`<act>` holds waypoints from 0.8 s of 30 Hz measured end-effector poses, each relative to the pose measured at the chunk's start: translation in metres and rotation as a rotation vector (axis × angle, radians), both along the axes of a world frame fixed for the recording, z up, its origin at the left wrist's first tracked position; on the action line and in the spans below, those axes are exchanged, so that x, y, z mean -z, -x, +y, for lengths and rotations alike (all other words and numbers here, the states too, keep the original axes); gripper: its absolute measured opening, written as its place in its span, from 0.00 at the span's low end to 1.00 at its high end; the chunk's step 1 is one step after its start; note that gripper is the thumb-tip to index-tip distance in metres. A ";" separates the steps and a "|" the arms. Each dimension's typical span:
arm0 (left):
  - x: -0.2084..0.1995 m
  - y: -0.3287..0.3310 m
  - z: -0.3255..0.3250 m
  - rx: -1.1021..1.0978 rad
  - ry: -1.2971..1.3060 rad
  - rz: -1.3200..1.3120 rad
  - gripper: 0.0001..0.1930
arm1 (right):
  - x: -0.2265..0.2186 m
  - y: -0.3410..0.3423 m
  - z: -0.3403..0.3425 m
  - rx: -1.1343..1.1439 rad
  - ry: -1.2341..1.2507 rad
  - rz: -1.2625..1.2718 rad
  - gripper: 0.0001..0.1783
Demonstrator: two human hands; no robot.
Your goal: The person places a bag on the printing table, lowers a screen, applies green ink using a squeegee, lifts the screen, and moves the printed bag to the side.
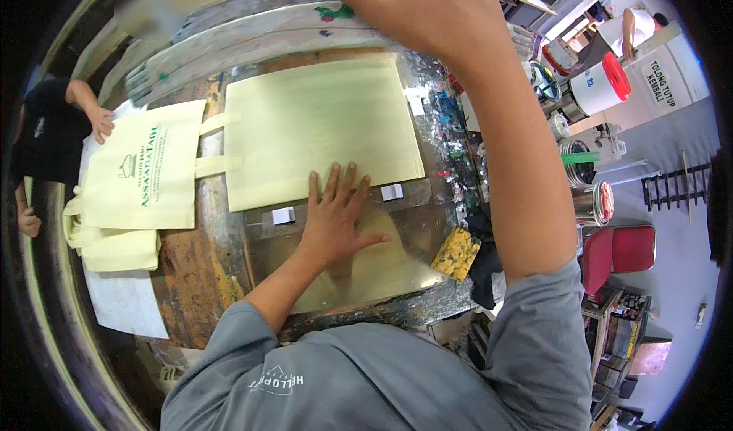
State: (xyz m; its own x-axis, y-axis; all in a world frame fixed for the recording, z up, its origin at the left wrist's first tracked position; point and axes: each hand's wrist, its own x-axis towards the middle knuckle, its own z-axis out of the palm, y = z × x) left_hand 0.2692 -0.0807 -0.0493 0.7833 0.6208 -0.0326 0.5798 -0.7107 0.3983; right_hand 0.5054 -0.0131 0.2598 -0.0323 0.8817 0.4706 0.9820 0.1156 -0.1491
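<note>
A plain pale-yellow tote bag [305, 125] lies flat on the work board, its two handles pointing left. My left hand [340, 209] is open, fingers spread, with the fingertips on the bag's near edge and the palm over the shiny board [366, 278]. Two small white tabs [283, 216] sit along that edge, one on each side of the hand. High up at the top of the view is my right hand [427, 3], its thumb stretched to the left. The picture's edge cuts off its other fingers, so any hold is hidden.
Left, a co-worker's hand [99, 122] rests at a pale-yellow bag with green print [145, 171]. A long pale bar with green stains [244, 41] spans the far side. A yellow sponge [456, 253] and a red-lidded tub [603, 83] are to the right.
</note>
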 end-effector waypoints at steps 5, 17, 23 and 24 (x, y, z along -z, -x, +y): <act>0.005 -0.026 -0.022 0.101 -0.191 -0.008 0.59 | 0.008 0.003 -0.003 -0.039 -0.093 -0.019 0.41; -0.126 0.081 0.024 -0.476 0.502 -1.093 0.43 | 0.095 0.004 -0.070 -0.102 0.113 -0.220 0.33; -0.016 0.104 -0.013 -0.631 -0.017 -0.561 0.58 | 0.163 0.002 -0.076 -0.065 0.195 -0.135 0.35; 0.000 0.105 -0.016 -0.622 -0.015 -0.529 0.59 | 0.163 0.003 -0.084 -0.069 0.242 -0.126 0.34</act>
State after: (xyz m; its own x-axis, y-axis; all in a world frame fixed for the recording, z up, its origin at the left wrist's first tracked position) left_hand 0.1638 -0.0967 -0.0490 0.2044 0.9447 0.2566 0.6078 -0.3280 0.7232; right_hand 0.5021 -0.0970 0.0963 -0.1410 0.9617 0.2350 0.9856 0.1587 -0.0578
